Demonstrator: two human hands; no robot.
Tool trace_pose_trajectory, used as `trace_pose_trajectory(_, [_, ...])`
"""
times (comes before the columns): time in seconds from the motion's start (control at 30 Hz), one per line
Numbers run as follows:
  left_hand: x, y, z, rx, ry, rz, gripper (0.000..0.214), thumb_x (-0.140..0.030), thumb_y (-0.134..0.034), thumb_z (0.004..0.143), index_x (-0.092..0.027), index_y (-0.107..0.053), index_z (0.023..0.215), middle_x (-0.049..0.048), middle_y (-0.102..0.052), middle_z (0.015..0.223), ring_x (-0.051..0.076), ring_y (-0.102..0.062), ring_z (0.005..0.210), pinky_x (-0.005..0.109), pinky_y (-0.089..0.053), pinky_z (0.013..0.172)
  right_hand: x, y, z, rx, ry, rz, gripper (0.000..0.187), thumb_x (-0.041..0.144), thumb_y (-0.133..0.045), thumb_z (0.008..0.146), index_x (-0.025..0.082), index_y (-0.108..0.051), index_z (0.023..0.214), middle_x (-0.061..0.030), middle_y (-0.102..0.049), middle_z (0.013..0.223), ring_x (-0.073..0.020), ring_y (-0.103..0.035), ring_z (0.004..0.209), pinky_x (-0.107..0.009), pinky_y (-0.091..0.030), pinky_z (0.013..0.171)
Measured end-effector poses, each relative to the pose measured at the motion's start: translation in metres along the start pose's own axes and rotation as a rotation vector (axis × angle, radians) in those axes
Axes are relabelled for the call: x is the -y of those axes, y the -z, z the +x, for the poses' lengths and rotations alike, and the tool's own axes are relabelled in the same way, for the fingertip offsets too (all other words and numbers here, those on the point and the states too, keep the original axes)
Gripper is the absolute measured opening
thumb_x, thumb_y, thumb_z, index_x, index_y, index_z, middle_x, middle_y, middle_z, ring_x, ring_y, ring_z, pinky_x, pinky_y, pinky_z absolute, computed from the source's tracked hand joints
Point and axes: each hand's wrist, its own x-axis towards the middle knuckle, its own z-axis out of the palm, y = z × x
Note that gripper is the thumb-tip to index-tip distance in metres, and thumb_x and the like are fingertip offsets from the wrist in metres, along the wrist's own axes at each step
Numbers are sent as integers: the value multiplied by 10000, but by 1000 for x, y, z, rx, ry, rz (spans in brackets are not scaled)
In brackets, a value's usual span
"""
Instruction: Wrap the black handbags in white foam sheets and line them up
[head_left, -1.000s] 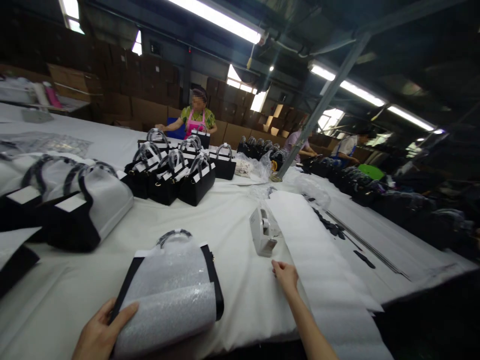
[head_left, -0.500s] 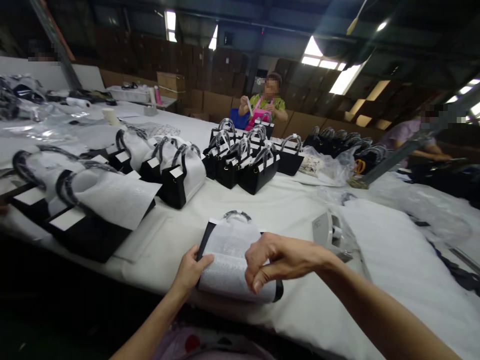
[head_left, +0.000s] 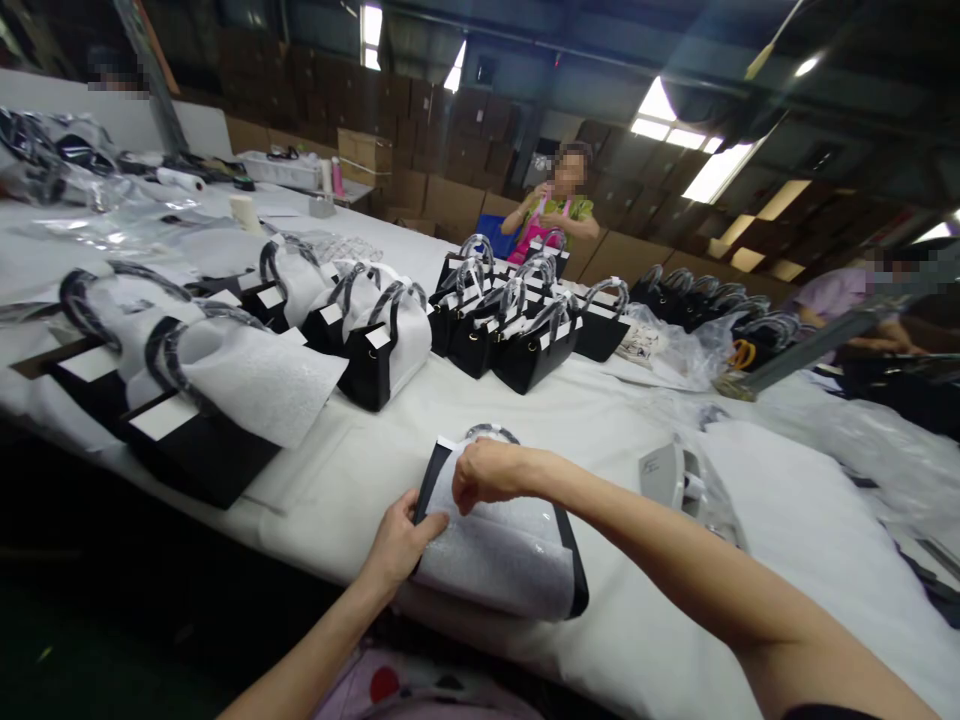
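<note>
A black handbag [head_left: 574, 575] lies flat on the white table [head_left: 480, 400] in front of me, covered by a white foam sheet [head_left: 502, 550]. My left hand [head_left: 397, 545] grips the bag's left edge, thumb on top of the foam. My right hand [head_left: 487, 472] is closed in a pinch on the foam sheet near the bag's top, just below its wrapped handle [head_left: 491, 432].
Several foam-wrapped black handbags [head_left: 375, 345] stand in rows to the left and centre. A white tape dispenser [head_left: 664, 470] and a stack of foam sheets [head_left: 787, 510] lie to the right. Other people work across the table, one in a pink apron [head_left: 559, 205].
My right hand came from the table beside the dispenser over to the bag and pinched the foam near the handle. The view turned left. My left hand stayed on the bag's edge.
</note>
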Motion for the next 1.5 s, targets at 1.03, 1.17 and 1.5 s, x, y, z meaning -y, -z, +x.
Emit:
trace_pose_trajectory(1.03, [0,-3,-4,-139,79,408,742,-561,-621,663,-82,-493,1215,177,-598,1194,322,-530,1158,397,-405,967,-31,-12,28,-33,-322,-99,838,673,-774,452,165,-645,1106,-121,-689,913,-299,-643,808,-322,-443,673])
trace_pose_trajectory(1.17, [-1,-6,-2,-167,61,347,733,-536,-663,630,-79,-531,1188,179,-612,1183,329,-528,1160,378,-412,968,-51,-23,27,-87,-323,66,654,682,-744,510,215,-667,962,-61,-674,809,-249,-628,745,-283,-412,633])
trace_pose_trajectory(1.5, [-17,-5,2,151,105,18,635,-505,-730,622,-90,-598,1084,109,-679,1000,260,-611,939,326,-463,843,-55,-54,-9,-778,-348,519,221,376,-594,767,197,-642,888,-40,-688,866,-179,-618,794,-271,-444,707])
